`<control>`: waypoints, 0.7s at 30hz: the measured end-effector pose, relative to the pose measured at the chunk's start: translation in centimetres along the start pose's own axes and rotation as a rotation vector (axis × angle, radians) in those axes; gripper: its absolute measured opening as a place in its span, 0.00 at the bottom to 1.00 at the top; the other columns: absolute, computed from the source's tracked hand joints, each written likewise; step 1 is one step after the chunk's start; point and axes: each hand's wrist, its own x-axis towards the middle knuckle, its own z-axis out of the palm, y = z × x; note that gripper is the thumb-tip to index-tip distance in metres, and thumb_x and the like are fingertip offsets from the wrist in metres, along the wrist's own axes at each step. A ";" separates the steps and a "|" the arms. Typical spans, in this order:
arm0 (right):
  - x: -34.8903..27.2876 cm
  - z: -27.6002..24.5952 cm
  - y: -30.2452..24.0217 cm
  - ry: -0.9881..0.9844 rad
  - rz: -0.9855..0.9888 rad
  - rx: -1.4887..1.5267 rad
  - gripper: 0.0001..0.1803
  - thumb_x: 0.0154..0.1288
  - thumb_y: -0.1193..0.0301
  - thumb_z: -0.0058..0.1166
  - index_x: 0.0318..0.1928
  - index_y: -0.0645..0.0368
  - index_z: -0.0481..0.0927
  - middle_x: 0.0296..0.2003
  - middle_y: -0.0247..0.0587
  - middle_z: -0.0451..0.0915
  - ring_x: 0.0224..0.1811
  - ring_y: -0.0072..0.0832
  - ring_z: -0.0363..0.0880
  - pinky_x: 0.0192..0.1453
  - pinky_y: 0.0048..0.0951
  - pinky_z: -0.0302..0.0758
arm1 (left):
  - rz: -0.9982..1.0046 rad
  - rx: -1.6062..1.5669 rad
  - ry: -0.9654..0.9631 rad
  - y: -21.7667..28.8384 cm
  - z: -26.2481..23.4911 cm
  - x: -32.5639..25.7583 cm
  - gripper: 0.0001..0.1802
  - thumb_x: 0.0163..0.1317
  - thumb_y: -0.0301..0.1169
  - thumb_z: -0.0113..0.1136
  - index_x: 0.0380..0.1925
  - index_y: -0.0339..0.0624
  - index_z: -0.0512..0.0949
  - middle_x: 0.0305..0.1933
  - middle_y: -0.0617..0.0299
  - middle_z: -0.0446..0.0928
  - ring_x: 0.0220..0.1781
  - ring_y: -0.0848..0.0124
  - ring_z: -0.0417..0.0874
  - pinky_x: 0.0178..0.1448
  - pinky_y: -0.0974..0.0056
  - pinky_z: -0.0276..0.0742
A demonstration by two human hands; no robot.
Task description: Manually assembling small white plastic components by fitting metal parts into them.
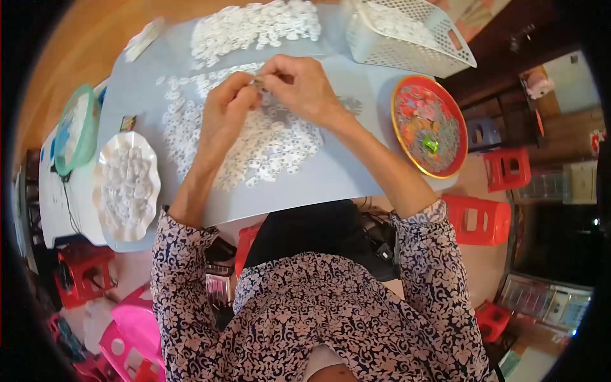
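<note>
Above the far half of the grey table, my left hand [226, 108] and my right hand [298, 86] meet fingertip to fingertip. Both are closed in a pinch around something tiny, mostly hidden by the fingers; its kind does not show. Beneath them, many small white pieces with dark centres [273, 149] lie scattered across the tabletop. Just beyond my hands is a thick heap of similar white pieces [254, 32]. To the right, a round red tray with a gold rim [463, 137] holds many small grey bits, some reddish pieces and a bright green wrapper [431, 145].
A white perforated basket [439, 60] with white pieces stands at the far right. On the left are a scalloped white dish [104, 210] of white pieces, a small dark packet [128, 123] and a green basin [89, 137]. Red stools [477, 219] surround the table [356, 169].
</note>
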 end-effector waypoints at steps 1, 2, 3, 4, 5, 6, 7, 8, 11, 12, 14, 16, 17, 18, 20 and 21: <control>-0.2 0.1 0.4 0.037 0.021 0.010 0.08 0.60 0.72 0.55 0.32 0.65 0.79 0.19 0.29 0.74 0.22 0.13 0.66 0.25 0.21 0.65 | 0.005 -0.091 -0.015 0.0 0.3 -0.1 0.08 0.60 0.28 0.48 0.30 0.35 0.76 0.23 0.67 0.73 0.29 0.80 0.71 0.35 0.73 0.67; -0.4 -0.3 0.3 0.047 0.026 0.004 0.08 0.60 0.72 0.55 0.32 0.65 0.79 0.19 0.29 0.74 0.22 0.13 0.66 0.25 0.21 0.65 | 0.007 -0.095 -0.026 0.0 0.3 -0.1 0.08 0.60 0.28 0.48 0.30 0.35 0.76 0.23 0.67 0.73 0.29 0.80 0.71 0.35 0.73 0.67; -0.6 -0.8 0.2 0.053 0.008 -0.051 0.08 0.60 0.71 0.55 0.31 0.65 0.79 0.18 0.29 0.74 0.22 0.13 0.66 0.25 0.21 0.65 | 0.014 -0.116 -0.021 0.0 0.3 -0.2 0.09 0.61 0.29 0.48 0.30 0.36 0.76 0.23 0.68 0.73 0.29 0.81 0.71 0.35 0.74 0.67; -0.7 -1.4 0.2 0.058 -0.010 -0.105 0.09 0.60 0.70 0.55 0.31 0.65 0.79 0.18 0.29 0.74 0.21 0.13 0.66 0.25 0.21 0.66 | 0.020 -0.137 -0.016 0.0 0.3 -0.2 0.09 0.61 0.29 0.48 0.30 0.36 0.76 0.23 0.68 0.72 0.29 0.81 0.71 0.36 0.74 0.66; -0.9 -2.5 0.5 0.059 -0.032 -0.146 0.09 0.60 0.70 0.55 0.31 0.65 0.80 0.18 0.31 0.75 0.21 0.15 0.67 0.26 0.22 0.67 | 0.026 -0.092 -0.005 0.3 0.3 -0.2 0.09 0.61 0.30 0.49 0.30 0.36 0.76 0.23 0.68 0.72 0.30 0.81 0.71 0.36 0.75 0.66; -1.0 -3.8 0.8 0.042 -0.045 -0.237 0.09 0.59 0.70 0.55 0.32 0.64 0.80 0.18 0.33 0.75 0.20 0.16 0.68 0.26 0.22 0.67 | 0.022 -0.094 -0.005 0.2 0.2 -0.2 0.09 0.61 0.30 0.49 0.30 0.36 0.76 0.23 0.68 0.72 0.30 0.81 0.71 0.36 0.75 0.66; -1.0 -5.3 1.1 0.023 -0.059 -0.327 0.08 0.59 0.70 0.55 0.32 0.64 0.80 0.18 0.35 0.76 0.20 0.18 0.69 0.26 0.23 0.68 | 0.029 -0.077 -0.002 0.2 0.1 -0.1 0.09 0.61 0.30 0.49 0.31 0.37 0.76 0.23 0.68 0.71 0.30 0.81 0.70 0.36 0.74 0.66; -1.3 -6.9 1.6 0.003 -0.059 -0.387 0.07 0.58 0.71 0.55 0.32 0.63 0.80 0.18 0.39 0.76 0.19 0.20 0.70 0.26 0.24 0.69 | 0.037 -0.062 -0.002 0.1 0.2 0.0 0.09 0.60 0.30 0.49 0.31 0.37 0.76 0.23 0.68 0.71 0.29 0.82 0.70 0.35 0.74 0.66; -2.4 -10.4 1.6 -0.118 0.024 -0.569 0.06 0.57 0.73 0.55 0.32 0.62 0.80 0.18 0.40 0.77 0.18 0.23 0.72 0.27 0.26 0.69 | 0.018 -0.055 -0.009 0.2 0.8 -0.4 0.08 0.60 0.29 0.49 0.31 0.36 0.76 0.23 0.69 0.71 0.29 0.82 0.69 0.34 0.74 0.64; -2.6 -10.9 1.8 -0.118 0.028 -0.572 0.06 0.57 0.73 0.55 0.32 0.62 0.80 0.18 0.40 0.77 0.18 0.23 0.72 0.27 0.26 0.69 | 0.013 -0.071 -0.011 0.1 1.0 -0.5 0.08 0.60 0.29 0.49 0.31 0.36 0.75 0.22 0.69 0.70 0.28 0.82 0.68 0.33 0.74 0.64; -3.0 -11.5 2.2 -0.177 0.039 -0.670 0.06 0.56 0.74 0.55 0.32 0.63 0.80 0.19 0.40 0.78 0.19 0.25 0.73 0.27 0.27 0.70 | 0.023 -0.045 -0.017 -0.2 1.0 -0.4 0.08 0.60 0.29 0.49 0.31 0.36 0.75 0.22 0.69 0.70 0.28 0.82 0.68 0.32 0.75 0.63; -3.6 -11.6 2.6 -0.187 0.053 -0.682 0.05 0.56 0.74 0.55 0.32 0.63 0.80 0.20 0.41 0.78 0.20 0.27 0.74 0.28 0.28 0.71 | 0.034 -0.017 -0.023 -0.5 0.9 -0.5 0.08 0.60 0.29 0.49 0.31 0.36 0.75 0.22 0.69 0.70 0.27 0.83 0.68 0.32 0.75 0.63; -3.7 -11.5 2.7 -0.201 0.061 -0.692 0.05 0.56 0.75 0.54 0.32 0.63 0.80 0.21 0.42 0.78 0.22 0.29 0.75 0.29 0.29 0.71 | 0.028 -0.008 -0.026 -0.6 0.9 -0.5 0.08 0.60 0.29 0.50 0.31 0.36 0.75 0.22 0.69 0.70 0.27 0.83 0.67 0.31 0.75 0.63; -3.7 -11.4 2.8 -0.200 0.061 -0.691 0.05 0.56 0.75 0.54 0.32 0.63 0.80 0.21 0.42 0.78 0.22 0.29 0.75 0.29 0.29 0.71 | 0.021 0.001 -0.028 -0.6 0.9 -0.6 0.08 0.60 0.29 0.50 0.31 0.36 0.75 0.22 0.69 0.70 0.26 0.83 0.67 0.30 0.75 0.63; -3.7 -10.9 3.3 -0.206 -0.019 -0.712 0.05 0.56 0.75 0.54 0.32 0.63 0.80 0.24 0.43 0.79 0.25 0.34 0.77 0.32 0.32 0.72 | 0.026 0.006 -0.029 -0.6 1.0 -0.6 0.08 0.60 0.29 0.50 0.31 0.36 0.75 0.22 0.70 0.70 0.26 0.84 0.67 0.30 0.75 0.62; -3.7 -10.6 3.6 -0.205 -0.019 -0.712 0.05 0.56 0.75 0.54 0.32 0.63 0.80 0.24 0.43 0.79 0.25 0.34 0.77 0.32 0.32 0.72 | 0.030 0.010 -0.030 -0.6 1.0 -0.5 0.08 0.60 0.29 0.50 0.32 0.36 0.75 0.22 0.70 0.70 0.26 0.84 0.66 0.30 0.75 0.62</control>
